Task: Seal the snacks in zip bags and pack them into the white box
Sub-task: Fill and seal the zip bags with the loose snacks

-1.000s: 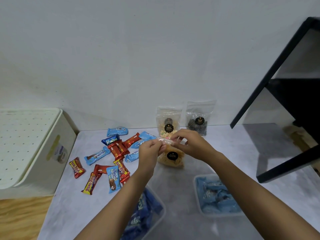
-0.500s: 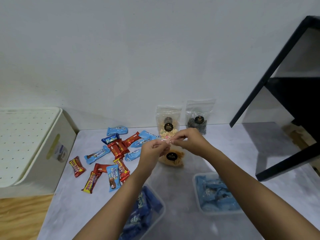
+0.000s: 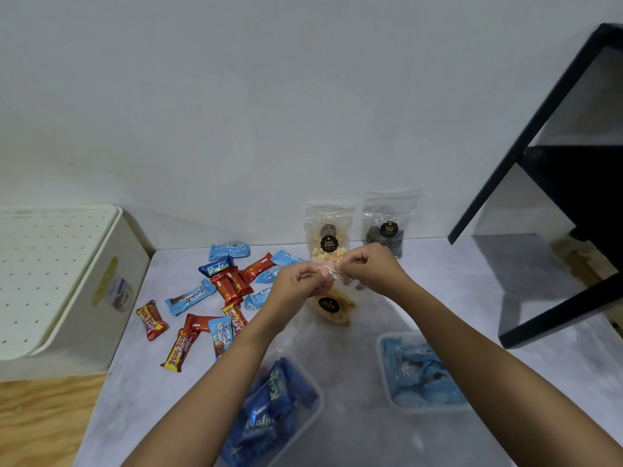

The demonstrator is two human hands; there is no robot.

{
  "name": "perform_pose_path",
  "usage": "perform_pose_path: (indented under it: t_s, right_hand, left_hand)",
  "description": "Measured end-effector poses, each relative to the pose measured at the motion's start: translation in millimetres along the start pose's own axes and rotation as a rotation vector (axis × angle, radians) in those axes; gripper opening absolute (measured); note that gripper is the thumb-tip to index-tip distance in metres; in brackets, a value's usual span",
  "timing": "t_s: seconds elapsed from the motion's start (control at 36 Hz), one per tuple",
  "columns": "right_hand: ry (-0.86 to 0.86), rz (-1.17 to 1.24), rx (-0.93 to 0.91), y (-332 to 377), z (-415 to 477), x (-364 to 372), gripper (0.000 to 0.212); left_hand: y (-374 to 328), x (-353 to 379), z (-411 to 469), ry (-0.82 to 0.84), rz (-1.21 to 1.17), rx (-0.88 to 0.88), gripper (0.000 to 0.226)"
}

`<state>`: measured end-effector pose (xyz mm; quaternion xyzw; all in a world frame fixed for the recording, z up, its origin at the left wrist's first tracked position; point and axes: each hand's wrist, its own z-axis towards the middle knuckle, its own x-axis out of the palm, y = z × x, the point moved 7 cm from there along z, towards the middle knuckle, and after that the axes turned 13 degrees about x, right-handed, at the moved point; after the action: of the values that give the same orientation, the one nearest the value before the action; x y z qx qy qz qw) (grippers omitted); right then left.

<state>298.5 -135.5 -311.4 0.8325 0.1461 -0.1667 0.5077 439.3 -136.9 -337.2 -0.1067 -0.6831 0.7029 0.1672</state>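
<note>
The top of the zip bag [image 3: 344, 299] is pinched by the left hand [image 3: 298, 281] and the right hand [image 3: 369, 268]; if a part is skipped, snacks [image 3: 337, 316] may be spilled later.

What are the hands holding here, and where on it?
Both hold the clear zip bag of brownish snacks by its top zip edge: the left hand pinches its left part, the right hand its right part.

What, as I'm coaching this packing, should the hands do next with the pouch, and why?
Probably run the pinch along the zip to close it: left hand and right hand both pinch the top edge of the clear snack pouch, close together.
</note>
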Motion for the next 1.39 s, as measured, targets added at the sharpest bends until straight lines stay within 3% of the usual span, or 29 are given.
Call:
perform_pose_path:
  t_s: [0.22, 0.36, 0.53, 0.67, 0.78, 0.92, 1.06, 1.22, 1.39]
  right_hand:
    - [0.05, -0.17, -0.043, 9, -2, -4, 0.021]
    - [0.137, -0.247, -0.014, -8, -5, -10, 0.024]
    - [0.086, -0.233, -0.094, -10, -5, -15, 0.019]
    - [0.111, -0.209, -0.18, -14, -11, -14, 0.041]
    - [-0.037, -0.224, -0.268, -15, -8, -26, 0.024]
    - [-0.121, -0.178, -0.284, -25, -4, -52, 0.019]
    - [-0.342, -0.085, -0.311, -42, 7, -86, 0.016]
    - [-0.583, 0.093, -0.28, -62, 36, -129, 0.013]
    - [-0.603, 0.155, -0.238, -69, 88, -158, 0.013]
  left_hand:
    - [6, -7, 1, -0.118, 0.106, 0.012, 0.012]
    - [10, -13, 1, -0.176, 0.027, -0.006, 0.011]
    - [10, -10, 8, -0.253, -0.008, -0.01, 0.019]
    - [8, -11, 11, -0.315, 0.058, 0.015, 0.016]
    - [-3, -9, 7, -0.389, 0.218, 0.136, 0.011]
    - [-3, -1, 15, -0.362, 0.329, 0.203, 0.04]
    - [4, 17, 38, -0.345, 0.36, 0.223, 0.014]
    - [14, 49, 84, -0.368, 0.423, 0.24, 0.023]
    - [20, 67, 139, -0.447, 0.515, 0.258, 0.021]
